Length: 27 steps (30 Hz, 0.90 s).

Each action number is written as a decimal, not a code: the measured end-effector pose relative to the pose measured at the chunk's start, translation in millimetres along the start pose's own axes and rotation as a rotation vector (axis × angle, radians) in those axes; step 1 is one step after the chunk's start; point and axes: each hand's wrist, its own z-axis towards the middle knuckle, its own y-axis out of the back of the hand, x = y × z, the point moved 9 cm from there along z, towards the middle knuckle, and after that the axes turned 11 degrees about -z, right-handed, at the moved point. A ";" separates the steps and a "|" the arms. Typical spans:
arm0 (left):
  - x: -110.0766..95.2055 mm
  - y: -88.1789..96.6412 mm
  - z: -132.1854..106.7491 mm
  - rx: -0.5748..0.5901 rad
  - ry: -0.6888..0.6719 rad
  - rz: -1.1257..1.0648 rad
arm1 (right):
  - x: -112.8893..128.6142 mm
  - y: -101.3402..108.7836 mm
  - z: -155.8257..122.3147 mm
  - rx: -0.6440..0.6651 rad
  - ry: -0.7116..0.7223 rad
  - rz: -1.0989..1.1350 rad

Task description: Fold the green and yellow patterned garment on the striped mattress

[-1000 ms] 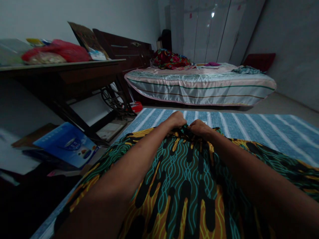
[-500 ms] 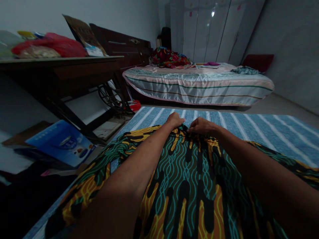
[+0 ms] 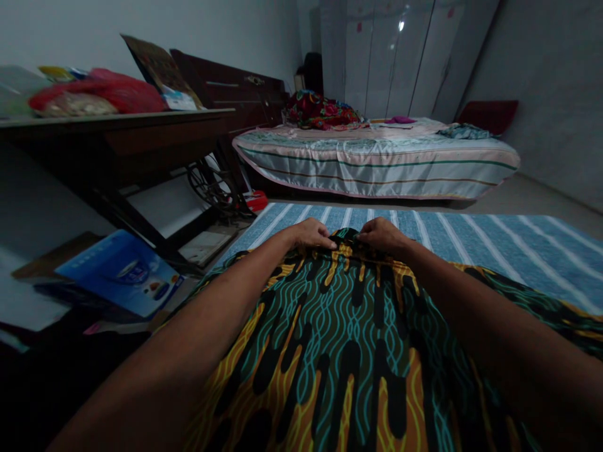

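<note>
A patterned garment [image 3: 348,314] in dark green, black and orange with wavy teal lines lies spread over the striped blue bedding in front of me. At its far edge, which looks like a gathered collar, both hands are close together. My left hand [image 3: 313,233] pinches the fabric just left of the collar's middle. On the other side, my right hand [image 3: 380,235] grips the edge with its fingers closed. A small piece of collar shows between the two hands. My forearms cover parts of the garment's sides, and a sleeve stretches out to the right.
Blue bedding with white stripes [image 3: 471,242] lies under the garment. Beyond it stands a bed with a pale satin cover [image 3: 377,166]. To the left are a sewing machine table [image 3: 160,129] bearing a red bag [image 3: 117,91], and a blue box [image 3: 122,273] below.
My left hand has shifted slightly left and down along the collar, and my left forearm has swung outward. The garment's left part now lies flatter and wider. My right hand stays nearly in place.
</note>
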 end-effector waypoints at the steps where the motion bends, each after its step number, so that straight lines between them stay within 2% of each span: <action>1: -0.3 1.0 0.6 -0.005 -0.006 0.029 | -0.2 0.8 0.7 -0.015 -0.003 -0.006; 5: -1.0 5.4 10.9 -0.056 -0.008 0.089 | -3.3 2.3 6.9 -0.078 -0.028 -0.040; 10: 1.9 9.0 23.3 -0.176 -0.021 0.237 | -12.6 -0.4 15.3 -0.137 -0.076 -0.088; 17: 8.5 2.4 21.0 -0.309 -0.039 0.436 | -17.2 -2.8 19.1 -0.164 -0.092 -0.153; 21: 8.7 3.9 16.4 -0.334 -0.050 0.486 | -26.8 14.7 13.9 -0.202 -0.110 -0.182; 27: 10.0 8.9 8.1 -0.354 -0.062 0.521 | -71.6 56.4 -10.4 -0.276 -0.233 -0.246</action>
